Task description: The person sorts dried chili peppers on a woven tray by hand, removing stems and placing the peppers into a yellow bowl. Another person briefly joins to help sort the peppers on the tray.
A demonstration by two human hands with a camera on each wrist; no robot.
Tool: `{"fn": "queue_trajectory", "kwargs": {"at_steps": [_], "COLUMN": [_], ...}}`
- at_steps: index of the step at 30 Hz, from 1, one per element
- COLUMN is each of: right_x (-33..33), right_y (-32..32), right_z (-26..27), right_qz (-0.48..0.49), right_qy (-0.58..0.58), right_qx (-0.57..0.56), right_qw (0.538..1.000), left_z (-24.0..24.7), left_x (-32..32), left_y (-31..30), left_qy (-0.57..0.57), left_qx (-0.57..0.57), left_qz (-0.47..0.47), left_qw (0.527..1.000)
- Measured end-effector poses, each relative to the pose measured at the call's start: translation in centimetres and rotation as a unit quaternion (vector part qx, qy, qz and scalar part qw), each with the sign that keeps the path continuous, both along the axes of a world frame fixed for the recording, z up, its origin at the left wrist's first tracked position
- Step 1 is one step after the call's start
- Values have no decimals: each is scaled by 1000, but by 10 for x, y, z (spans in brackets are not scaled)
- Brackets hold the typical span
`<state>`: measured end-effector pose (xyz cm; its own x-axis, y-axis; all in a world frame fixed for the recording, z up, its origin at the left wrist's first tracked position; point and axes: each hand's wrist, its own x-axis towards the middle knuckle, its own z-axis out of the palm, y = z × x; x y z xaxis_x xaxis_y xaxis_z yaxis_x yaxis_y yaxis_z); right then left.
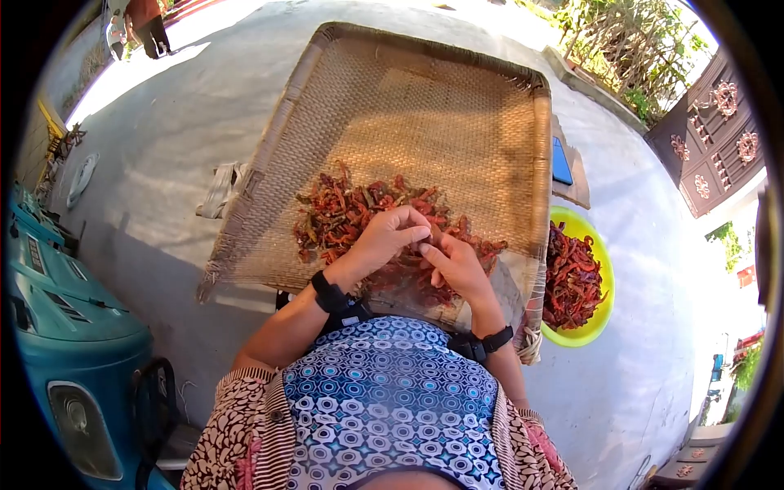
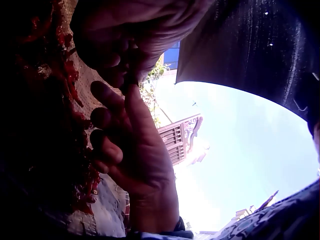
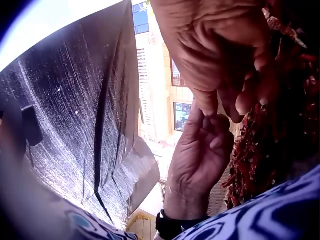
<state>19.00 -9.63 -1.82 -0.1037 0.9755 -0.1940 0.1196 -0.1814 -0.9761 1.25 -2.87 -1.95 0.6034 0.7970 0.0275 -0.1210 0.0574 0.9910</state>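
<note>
Both hands meet over a pile of dried red chili peppers (image 1: 351, 208) on a large woven bamboo tray (image 1: 441, 98). My left hand (image 1: 390, 241) comes in from the left, thumb and index finger pinched together. Facing it, my right hand (image 1: 459, 265) has its thumb and index fingertip against the left fingertips. Between them is a small dark-red piece of chili pepper (image 1: 426, 239), mostly hidden by the fingers. In the left wrist view the right hand's (image 2: 145, 150) other fingers are loosely curled. The right wrist view shows the left hand's (image 3: 200, 155) fingertips meeting the right's.
A yellow-green bowl (image 1: 606, 278) full of red chili peppers stands right of the tray. Beyond it a blue phone (image 1: 560, 161) lies on cardboard (image 1: 578, 175). A teal vehicle (image 1: 73, 343) is close on the left. A person (image 1: 149, 28) stands far back left.
</note>
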Motion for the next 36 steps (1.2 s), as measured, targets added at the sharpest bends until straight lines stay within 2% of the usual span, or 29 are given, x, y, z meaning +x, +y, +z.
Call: {"fn": "queue_trajectory", "kwargs": {"at_steps": [2, 5, 9, 11, 13, 14, 16, 18, 19, 22, 23, 26, 29, 32, 34, 36], "right_x": [-4, 10, 48, 75, 93, 104, 97, 84, 75, 44, 42, 39, 42, 47, 47, 47], "right_y": [1, -2, -24, -33, -41, -41, -38, -27, -21, -7, -5, -2, -6, -18, -22, -25], "right_z": [-7, -10, 9, 8, 10, 8, 14, 2, -2, -7, -10, -14, -6, -6, -3, -1], "right_qz": [-4, -2, -155, -265, -365, -369, -387, -288, -233, -143, -131, -102, -91, -89, -93, -108], "right_qy": [26, -16, 52, 143, 289, 329, 170, -31, -131, -390, -401, -420, -395, -321, -232, -187], "right_qx": [12, -18, 1, 49, 130, 153, 158, 110, 84, 171, 173, 166, 154, 159, 136, 141], "right_qw": [1000, 1000, 986, 952, 875, 856, 893, 951, 960, 893, 890, 886, 901, 929, 959, 966], "left_z": [-10, -17, -19, -14, -24, -29, -25, -25, -27, -34, -36, -20, -19, -26, -29, -28], "left_x": [1, 3, 3, 3, 3, 3, 4, 4, 4, 3, 3, 3, 4, 6, 6, 7], "left_y": [3, 7, 3, 0, 2, 4, 1, 1, 1, 3, 3, -2, 0, 0, -1, 2], "left_qy": [-19, 89, 166, 188, 220, 235, 275, 293, 290, 274, 268, 236, 271, 290, 290, 294], "left_qx": [-22, 73, 121, 122, 191, 225, 239, 245, 244, 254, 258, 113, 144, 250, 235, 225], "left_qz": [-1, 47, 1, -42, -66, -78, -90, -96, -96, -88, -84, -69, -65, -54, -56, -61], "left_qw": [1000, 992, 979, 974, 954, 942, 927, 919, 920, 923, 924, 963, 949, 922, 926, 927]}}
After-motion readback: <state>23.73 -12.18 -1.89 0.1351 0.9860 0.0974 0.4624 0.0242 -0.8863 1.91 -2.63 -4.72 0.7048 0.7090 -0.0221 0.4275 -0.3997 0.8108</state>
